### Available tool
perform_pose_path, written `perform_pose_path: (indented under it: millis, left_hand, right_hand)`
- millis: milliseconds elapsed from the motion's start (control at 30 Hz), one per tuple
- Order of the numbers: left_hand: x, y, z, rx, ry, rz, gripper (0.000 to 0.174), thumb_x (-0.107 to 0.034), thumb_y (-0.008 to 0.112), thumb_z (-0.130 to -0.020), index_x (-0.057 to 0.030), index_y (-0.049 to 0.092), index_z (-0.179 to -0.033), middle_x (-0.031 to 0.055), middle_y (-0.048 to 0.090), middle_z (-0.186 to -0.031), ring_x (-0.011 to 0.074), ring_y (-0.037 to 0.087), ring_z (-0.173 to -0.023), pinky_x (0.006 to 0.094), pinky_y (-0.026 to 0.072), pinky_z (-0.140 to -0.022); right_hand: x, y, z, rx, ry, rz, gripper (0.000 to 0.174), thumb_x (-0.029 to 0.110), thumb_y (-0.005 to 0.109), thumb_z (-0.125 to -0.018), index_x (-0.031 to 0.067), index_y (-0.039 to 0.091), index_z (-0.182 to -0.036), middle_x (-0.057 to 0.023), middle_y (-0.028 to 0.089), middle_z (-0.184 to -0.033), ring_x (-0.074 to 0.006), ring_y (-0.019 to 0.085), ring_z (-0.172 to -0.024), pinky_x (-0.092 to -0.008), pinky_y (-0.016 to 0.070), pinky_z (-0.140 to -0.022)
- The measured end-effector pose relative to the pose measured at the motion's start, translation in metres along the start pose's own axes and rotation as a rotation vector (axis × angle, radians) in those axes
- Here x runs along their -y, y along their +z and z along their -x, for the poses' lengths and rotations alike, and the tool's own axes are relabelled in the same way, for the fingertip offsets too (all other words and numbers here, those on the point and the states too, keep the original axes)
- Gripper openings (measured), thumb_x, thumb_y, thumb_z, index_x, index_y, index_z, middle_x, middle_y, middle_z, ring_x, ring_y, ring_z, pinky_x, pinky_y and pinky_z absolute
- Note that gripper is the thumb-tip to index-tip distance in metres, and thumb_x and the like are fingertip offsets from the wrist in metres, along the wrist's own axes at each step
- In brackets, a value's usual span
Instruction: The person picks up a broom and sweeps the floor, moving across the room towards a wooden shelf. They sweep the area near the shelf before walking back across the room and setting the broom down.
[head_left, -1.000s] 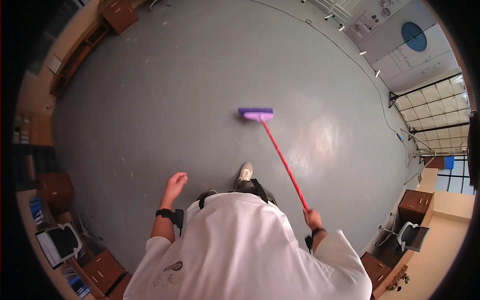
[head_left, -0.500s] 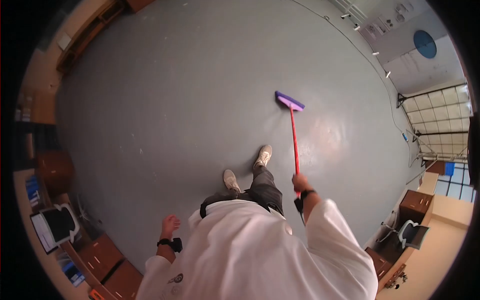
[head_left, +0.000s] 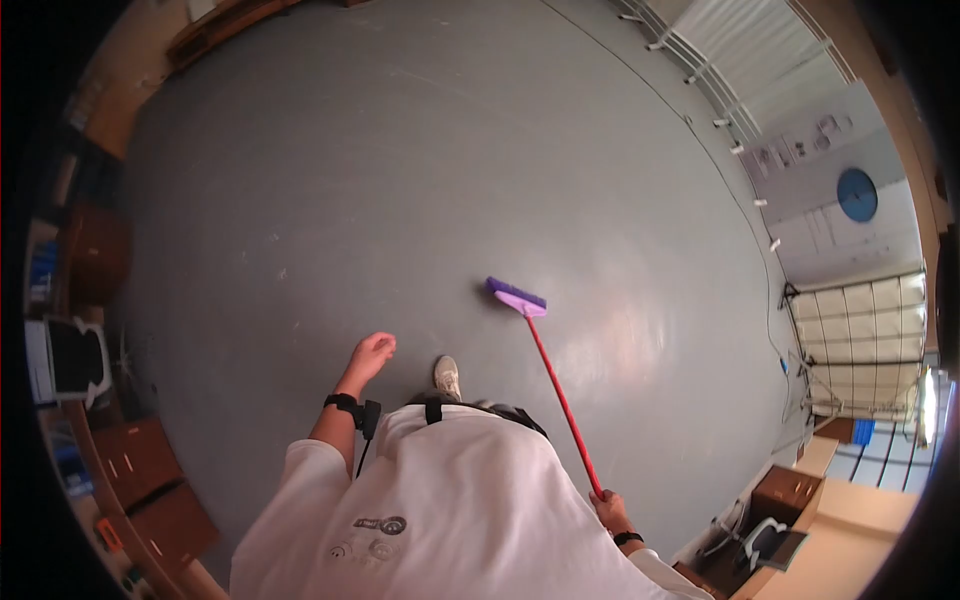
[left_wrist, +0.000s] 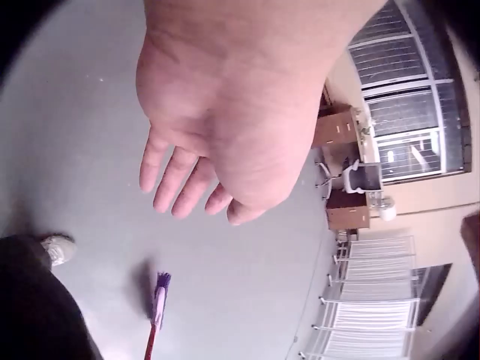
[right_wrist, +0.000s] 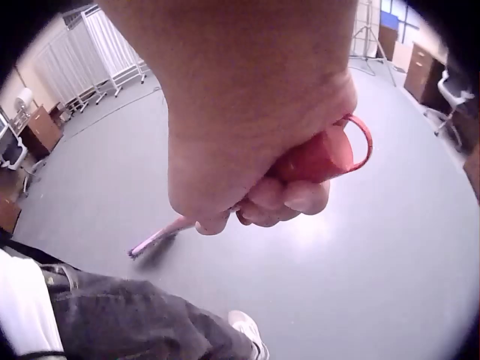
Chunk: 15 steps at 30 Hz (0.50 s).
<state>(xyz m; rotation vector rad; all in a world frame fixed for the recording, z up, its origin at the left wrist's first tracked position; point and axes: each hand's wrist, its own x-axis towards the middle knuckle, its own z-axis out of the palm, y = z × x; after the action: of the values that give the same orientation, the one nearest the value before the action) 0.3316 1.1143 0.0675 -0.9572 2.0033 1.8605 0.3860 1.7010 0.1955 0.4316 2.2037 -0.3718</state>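
A broom with a red handle and a purple head (head_left: 518,300) slants across the head view, its bristles over the grey floor ahead of the person. My right hand (head_left: 612,512) grips the top end of the handle. In the right wrist view the fingers curl round the red handle end (right_wrist: 322,157), which has a hanging loop. My left hand (head_left: 372,352) hangs free at the person's left side, away from the broom. Its fingers (left_wrist: 180,180) are loosely extended in the left wrist view and hold nothing.
Grey floor (head_left: 350,200) spreads round the person, whose shoe (head_left: 447,376) shows in front. A cable (head_left: 640,75) runs along the right side near white folding screens (head_left: 745,60). Brown cabinets (head_left: 140,460) and a chair (head_left: 80,360) line the left; another chair (head_left: 765,545) stands at the right.
The broom head swung out to the right, then came back left and nearer the person. The right hand kept its grip throughout. My left hand drew back, then swung forward again as the person stepped.
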Motion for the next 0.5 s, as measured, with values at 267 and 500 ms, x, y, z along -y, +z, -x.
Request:
perform_pose_path:
  millis: [267,500]
  left_hand:
    - [0.059,-0.03,0.093,-0.21,-0.003,0.013,0.019,-0.018,0.054,-0.081,-0.0017,0.058,-0.09,0.0031,0.059,-0.074,0.011,0.054,-0.066,0.0254,0.0453,-0.06]
    - [0.205,-0.04,0.312,-0.33,-0.412,0.083,0.016,-0.019,0.049,-0.082,-0.006,0.058,-0.084,0.0029,0.057,-0.068,0.0134,0.054,-0.059,0.0271,0.0451,-0.053]
  right_hand:
    - [0.091,-0.036,-0.199,-0.104,-0.248,-0.159,0.043,0.041,0.053,-0.081,-0.0004,0.048,-0.075,-0.0078,0.049,-0.053,-0.0198,0.05,-0.04,-0.0342,0.0408,-0.037]
    - [0.332,-0.042,-0.206,-0.012,-0.268,-0.129,0.022,0.014,0.043,-0.074,0.0008,0.057,-0.063,-0.0134,0.059,-0.059,-0.0241,0.061,-0.054,-0.0349,0.0463,-0.047]
